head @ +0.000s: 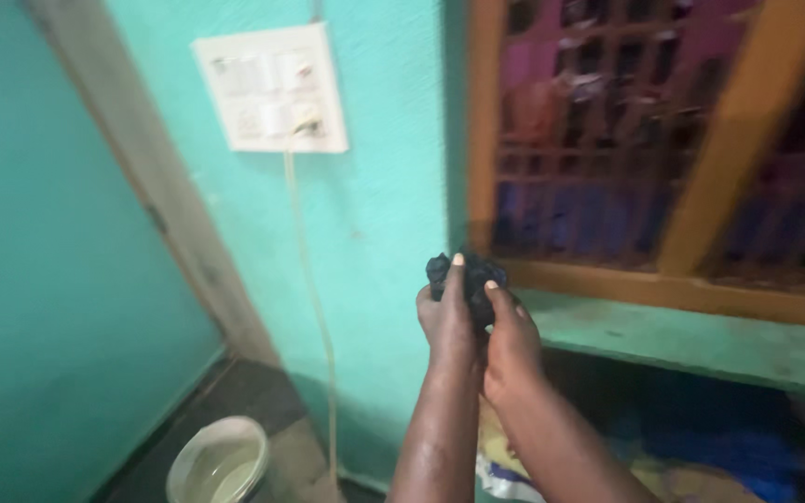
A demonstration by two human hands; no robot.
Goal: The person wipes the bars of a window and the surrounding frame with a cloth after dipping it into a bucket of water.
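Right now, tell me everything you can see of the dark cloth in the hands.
The dark cloth is a small, crumpled wad, black or deep navy, soft like fabric. It is bunched between the left hand and right hand, thumbs pressing on it, held up before the turquoise wall. Its lower part is hidden.

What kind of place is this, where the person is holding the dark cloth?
Probably a room in a home, perhaps a washing corner. The walls are painted turquoise, a white switchboard hangs with a cord running down, a wooden window has a grille, and a bucket stands on the floor.
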